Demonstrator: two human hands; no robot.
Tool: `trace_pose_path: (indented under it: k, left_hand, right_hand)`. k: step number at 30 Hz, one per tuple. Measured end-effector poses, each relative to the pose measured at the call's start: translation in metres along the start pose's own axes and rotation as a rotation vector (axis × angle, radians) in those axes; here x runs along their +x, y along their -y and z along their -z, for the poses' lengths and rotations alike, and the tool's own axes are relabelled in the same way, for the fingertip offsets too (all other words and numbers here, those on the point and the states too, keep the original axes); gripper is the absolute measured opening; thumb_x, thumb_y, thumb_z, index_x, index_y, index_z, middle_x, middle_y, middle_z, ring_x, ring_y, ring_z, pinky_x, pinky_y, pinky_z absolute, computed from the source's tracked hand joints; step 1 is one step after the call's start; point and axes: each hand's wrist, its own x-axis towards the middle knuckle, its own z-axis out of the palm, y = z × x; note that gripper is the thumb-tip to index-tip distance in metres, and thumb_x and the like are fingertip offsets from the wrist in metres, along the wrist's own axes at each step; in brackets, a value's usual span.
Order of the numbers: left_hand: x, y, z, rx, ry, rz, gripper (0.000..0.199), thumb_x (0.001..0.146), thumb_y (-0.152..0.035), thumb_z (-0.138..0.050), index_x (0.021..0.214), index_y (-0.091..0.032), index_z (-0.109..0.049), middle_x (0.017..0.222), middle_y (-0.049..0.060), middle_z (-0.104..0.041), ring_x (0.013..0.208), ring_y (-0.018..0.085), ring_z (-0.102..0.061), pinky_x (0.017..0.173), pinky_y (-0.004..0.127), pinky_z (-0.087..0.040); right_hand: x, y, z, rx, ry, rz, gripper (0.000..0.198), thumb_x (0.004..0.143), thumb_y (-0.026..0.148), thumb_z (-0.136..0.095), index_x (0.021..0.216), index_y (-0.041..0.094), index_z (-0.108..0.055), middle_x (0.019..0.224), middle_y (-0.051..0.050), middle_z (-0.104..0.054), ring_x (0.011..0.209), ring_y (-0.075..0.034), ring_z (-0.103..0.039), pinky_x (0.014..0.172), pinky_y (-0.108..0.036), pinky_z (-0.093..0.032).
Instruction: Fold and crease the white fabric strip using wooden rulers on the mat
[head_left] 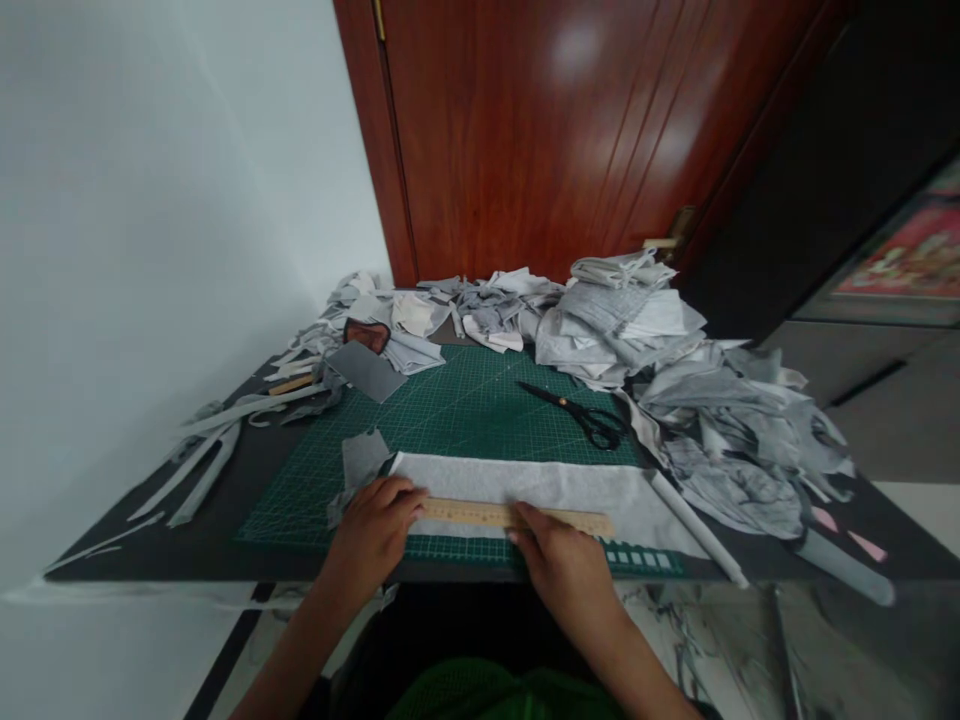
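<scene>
Now fabric [487,474] lies between mat [465,400] and ruler [469,513].

We extend both arms forward, the left forearm [300,635] and the right forearm [634,655] bare and converging from the lower edge of view. We hold the left hand [373,535] palm down, fingers bent and angled rightward. We set the right hand [566,565] palm down, index finger and thumb directed leftward, the remaining fingers partly hidden. We hold the hands apart.
</scene>
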Motion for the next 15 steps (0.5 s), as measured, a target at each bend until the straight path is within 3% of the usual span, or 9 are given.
trace_pose_path:
  k: [4,9,12,15]
  left_hand:
    - [-0.002,0.006,-0.007,0.015,-0.038,-0.043,0.038,0.095,-0.015,-0.047,0.12,-0.026,-0.074,0.113,0.007,-0.071,0.107,0.025,-0.066,0.097,0.041,-0.054]
    - [0.002,-0.002,-0.004,0.019,0.04,-0.227,0.07,0.076,0.001,-0.043,0.134,-0.029,-0.068,0.134,0.004,-0.068,0.128,0.024,-0.059,0.109,0.039,-0.05]
    - [0.012,-0.013,-0.005,0.006,0.034,-0.275,0.054,0.082,0.0,-0.043,0.119,-0.026,-0.074,0.123,0.005,-0.072,0.118,0.023,-0.064,0.104,0.037,-0.052]
    - [0.023,-0.026,-0.012,0.038,-0.021,-0.189,0.022,0.094,-0.022,-0.054,0.099,-0.022,-0.075,0.107,0.007,-0.074,0.105,0.027,-0.067,0.095,0.043,-0.055]
  right_hand:
    - [-0.012,-0.027,0.021,0.258,0.002,0.08,0.042,0.099,0.023,-0.061,0.14,0.022,-0.064,0.124,-0.011,-0.077,0.11,-0.026,-0.074,0.099,-0.039,-0.057]
    - [-0.036,-0.067,0.032,0.376,-0.084,0.1,0.025,0.103,0.029,-0.054,0.114,0.024,-0.076,0.111,-0.009,-0.077,0.105,-0.024,-0.073,0.096,-0.038,-0.058]
    - [-0.044,-0.086,0.031,0.338,-0.17,0.065,0.026,0.103,0.03,-0.053,0.111,0.023,-0.076,0.107,-0.009,-0.075,0.101,-0.024,-0.072,0.093,-0.039,-0.058]
    - [-0.048,-0.119,0.044,0.234,-0.328,-0.019,0.026,0.102,0.035,-0.053,0.101,0.021,-0.075,0.106,-0.011,-0.075,0.1,-0.026,-0.07,0.092,-0.041,-0.056]
